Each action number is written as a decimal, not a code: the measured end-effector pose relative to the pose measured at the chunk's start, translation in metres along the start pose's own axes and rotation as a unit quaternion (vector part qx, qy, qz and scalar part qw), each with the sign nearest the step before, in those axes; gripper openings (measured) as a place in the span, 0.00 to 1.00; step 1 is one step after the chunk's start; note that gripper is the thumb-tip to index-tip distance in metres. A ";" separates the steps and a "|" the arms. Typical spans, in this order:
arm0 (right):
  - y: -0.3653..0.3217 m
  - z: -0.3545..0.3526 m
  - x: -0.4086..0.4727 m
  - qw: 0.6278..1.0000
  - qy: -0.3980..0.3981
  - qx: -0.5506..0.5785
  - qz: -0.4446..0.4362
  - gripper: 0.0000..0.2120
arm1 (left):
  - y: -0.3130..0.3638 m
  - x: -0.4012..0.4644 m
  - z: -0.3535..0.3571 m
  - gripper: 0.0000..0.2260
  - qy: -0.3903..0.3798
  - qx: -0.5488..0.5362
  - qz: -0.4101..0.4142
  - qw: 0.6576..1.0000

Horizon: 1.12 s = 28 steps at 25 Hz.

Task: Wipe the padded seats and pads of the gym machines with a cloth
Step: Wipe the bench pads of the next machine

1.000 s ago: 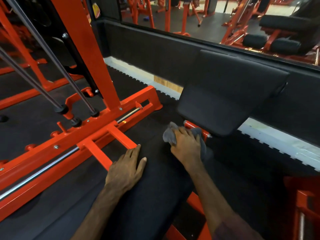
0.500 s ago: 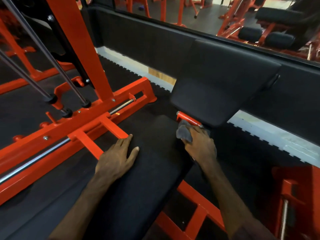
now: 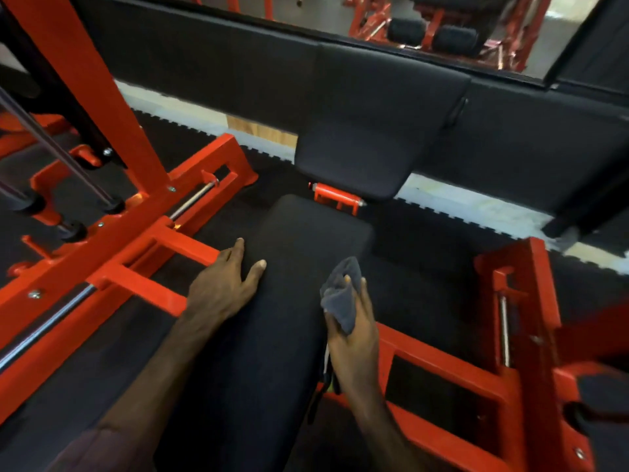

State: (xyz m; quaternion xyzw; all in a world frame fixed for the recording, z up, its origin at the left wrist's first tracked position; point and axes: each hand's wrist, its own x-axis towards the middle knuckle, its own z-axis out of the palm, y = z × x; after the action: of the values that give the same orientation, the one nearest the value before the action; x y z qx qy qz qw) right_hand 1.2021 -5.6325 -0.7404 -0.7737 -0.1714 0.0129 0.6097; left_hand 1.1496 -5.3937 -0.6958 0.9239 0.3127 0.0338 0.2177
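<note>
Head view — right hand [image 3: 354,338] grips cloth [image 3: 340,294] beside seat [image 3: 272,301].

Seat pad [image 3: 272,301]: matt black vinyl, fine-grained. Cloth [image 3: 340,298]: soft grey fabric. Frame [image 3: 112,253]: glossy orange-red painted metal w/ shiny chrome rod [image 3: 194,202].

Single head-worn view, forward and steeply down, close over the padded seat [image 3: 299,301].

Left hand [image 3: 226,287] lies flat, fingers spread; right hand [image 3: 354,332] curls closed, both forearms reaching forward.
</note>
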 end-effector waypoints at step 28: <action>-0.086 0.136 0.279 0.779 -0.344 -0.513 -0.109 0.27 | -0.018 0.003 -0.006 0.39 -0.012 -0.082 0.013 0.997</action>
State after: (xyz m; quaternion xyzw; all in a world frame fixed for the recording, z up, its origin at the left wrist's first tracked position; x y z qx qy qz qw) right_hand 1.4116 -5.4096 -0.6406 -0.8923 -0.4342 0.1218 0.0209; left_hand 1.1407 -5.3765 -0.6984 0.9073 0.2946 0.0512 0.2956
